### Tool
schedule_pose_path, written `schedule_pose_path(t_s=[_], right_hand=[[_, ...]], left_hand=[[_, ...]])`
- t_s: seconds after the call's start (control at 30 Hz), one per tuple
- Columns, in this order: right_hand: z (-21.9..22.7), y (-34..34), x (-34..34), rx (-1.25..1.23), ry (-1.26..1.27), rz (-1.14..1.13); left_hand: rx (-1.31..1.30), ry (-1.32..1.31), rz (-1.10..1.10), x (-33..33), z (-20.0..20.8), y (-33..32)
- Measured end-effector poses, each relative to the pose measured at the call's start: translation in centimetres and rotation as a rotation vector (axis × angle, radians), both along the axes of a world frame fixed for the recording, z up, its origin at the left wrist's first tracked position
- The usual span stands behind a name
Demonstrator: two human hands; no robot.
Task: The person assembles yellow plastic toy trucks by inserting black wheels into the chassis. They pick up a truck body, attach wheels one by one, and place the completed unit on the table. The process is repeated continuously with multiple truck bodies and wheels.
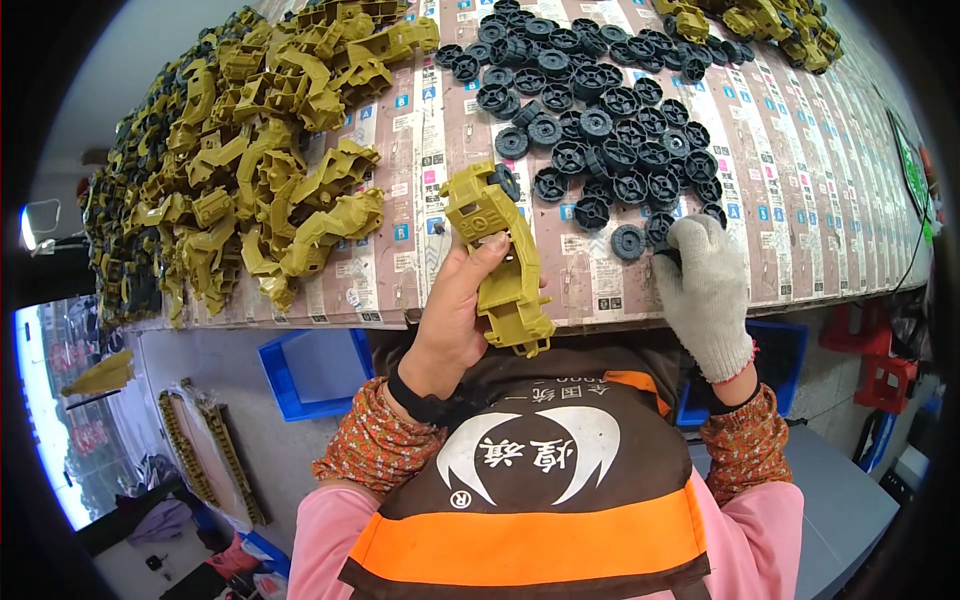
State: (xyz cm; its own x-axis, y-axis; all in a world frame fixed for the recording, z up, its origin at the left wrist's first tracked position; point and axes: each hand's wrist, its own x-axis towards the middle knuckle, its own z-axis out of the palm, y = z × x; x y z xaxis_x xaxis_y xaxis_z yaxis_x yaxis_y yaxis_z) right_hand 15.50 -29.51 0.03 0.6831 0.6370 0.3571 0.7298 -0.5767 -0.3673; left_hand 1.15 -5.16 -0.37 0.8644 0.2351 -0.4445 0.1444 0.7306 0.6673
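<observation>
My bare left hand is closed around an olive-yellow toy truck body, held tilted above the table's near edge. One black wheel is fitted at the far end of that body. My right hand, in a pale knitted glove, bends its fingers together at the near right side of a heap of black toy wheels. A dark wheel edge shows between the gloved thumb and fingers, mostly hidden by them. Just left of the glove lies a loose wheel.
A large pile of olive-yellow truck bodies covers the table's left side. More bodies lie at the far right. The tabletop has printed sheets on it. Below its edge are a blue bin and red stools.
</observation>
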Motion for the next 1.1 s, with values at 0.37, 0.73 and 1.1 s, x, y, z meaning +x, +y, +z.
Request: schedule_pose_path(t_s=[0.37,0.73,1.1], right_hand=[[1.8,-0.2,-1.2,0.192,0.408,-0.042],[1.0,5.4,-6.1,0.531,0.899,0.059],[0.8,5.4,-6.5,0.431,0.812,0.075]], left_hand=[[0.028,-0.058,0.031,0.2,0.2,-0.2],[0.163,-0.157,0.107,1.7,0.7,-1.9],[0.268,-0.210,0.207,1.9,0.4,-2.7]])
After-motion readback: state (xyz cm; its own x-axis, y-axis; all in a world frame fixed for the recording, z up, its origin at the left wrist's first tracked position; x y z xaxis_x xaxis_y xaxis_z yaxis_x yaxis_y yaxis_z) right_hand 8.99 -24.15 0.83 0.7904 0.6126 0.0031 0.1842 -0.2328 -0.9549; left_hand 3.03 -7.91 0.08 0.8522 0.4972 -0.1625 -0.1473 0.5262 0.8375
